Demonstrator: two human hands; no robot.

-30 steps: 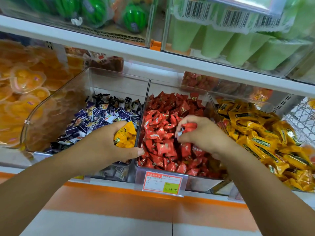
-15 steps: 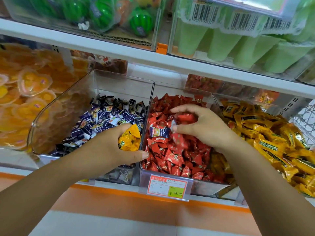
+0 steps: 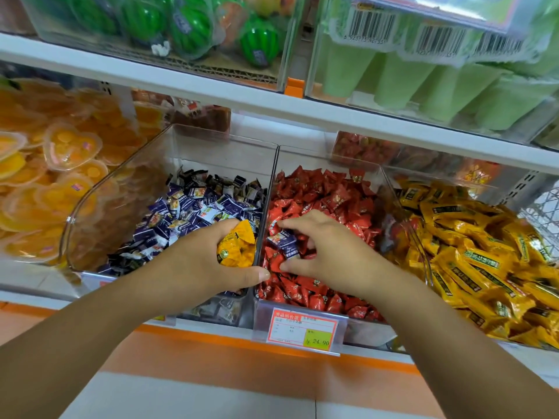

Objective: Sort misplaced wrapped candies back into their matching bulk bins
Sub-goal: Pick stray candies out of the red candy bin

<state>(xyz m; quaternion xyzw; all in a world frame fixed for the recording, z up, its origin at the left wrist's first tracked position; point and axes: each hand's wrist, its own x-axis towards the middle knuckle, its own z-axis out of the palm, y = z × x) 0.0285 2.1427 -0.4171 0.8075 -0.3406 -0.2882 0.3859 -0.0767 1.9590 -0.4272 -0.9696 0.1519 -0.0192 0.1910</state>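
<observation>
Pinching a purple candy (image 3: 282,241) in the red bin (image 3: 329,160), the right hand (image 3: 328,252) may drop it if the wrapper slips. The left hand (image 3: 193,261) grips yellow candies (image 3: 237,246); some could spill into the purple bin (image 3: 217,146).

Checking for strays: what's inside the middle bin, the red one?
Red candies fill the middle bin; the right hand pinches one purple candy there. Candies beneath that hand and lower layers are hidden.

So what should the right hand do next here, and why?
Probably lift the purple-wrapped candy leftward over the divider into the purple candy bin: the right hand pinches it amid red candies, while the left hand holds yellow candies.
</observation>
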